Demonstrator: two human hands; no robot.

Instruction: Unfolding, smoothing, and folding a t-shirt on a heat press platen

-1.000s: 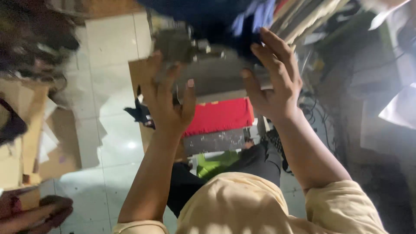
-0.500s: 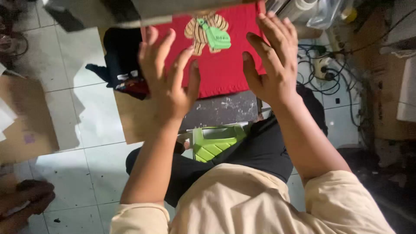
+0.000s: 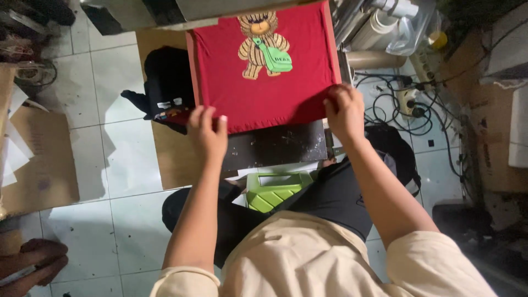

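A red shirt [image 3: 264, 88] with a striped bear print [image 3: 263, 44] lies flat on a press platen [image 3: 275, 144]. My left hand [image 3: 207, 132] pinches the shirt's near left corner. At the near right corner my right hand [image 3: 345, 111] grips the hem. The grey upper plate of the press [image 3: 220, 8] hangs over the shirt's far end.
A dark garment pile [image 3: 165, 85] lies left of the platen on a brown board. A green plastic stool [image 3: 272, 190] sits under the platen by my knees. Cables and a power strip [image 3: 407, 99] are on the right, cardboard [image 3: 38, 165] on the left floor. Another person's hand [image 3: 27, 264] shows bottom left.
The view dropped from the raised press plate to the shirt. My hands came down from open in the air to gripping the shirt's near corners.
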